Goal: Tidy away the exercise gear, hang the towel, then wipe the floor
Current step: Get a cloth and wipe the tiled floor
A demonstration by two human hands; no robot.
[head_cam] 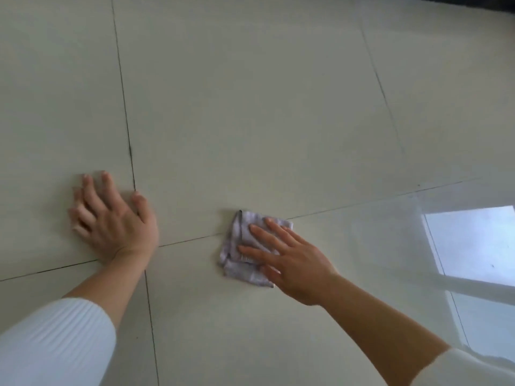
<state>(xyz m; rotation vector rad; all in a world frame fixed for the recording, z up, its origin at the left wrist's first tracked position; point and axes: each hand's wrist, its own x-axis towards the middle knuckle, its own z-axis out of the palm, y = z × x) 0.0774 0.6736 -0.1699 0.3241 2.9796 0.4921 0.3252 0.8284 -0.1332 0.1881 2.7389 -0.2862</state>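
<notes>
**Pale tiled floor, both hands down flat**

Pale tiles of the floor (250, 93) fill your view, cut by thin dark grout lines (122, 101).

Your right hand (289, 263) lies flat on a small folded cloth (242, 232), greyish-lilac and crumpled. The fingers are straight and spread, pressing down on it rather than curling round it. The cloth sits on the floor just below the grout line that runs across the picture, and its left half shows past your fingertips.

Your left hand (111, 218) is well apart from the cloth, planted palm-down on the bare tile with the fingers spread. It holds nothing and covers the spot where two grout lines cross.

Both forearms are bare up to white ribbed sleeves (50, 344) at the bottom corners.

Farther right, the glossy tile carries a bright reflection of a window (471, 240). A dark strip (459, 4) runs along the top right edge; you cannot tell what it is.
</notes>
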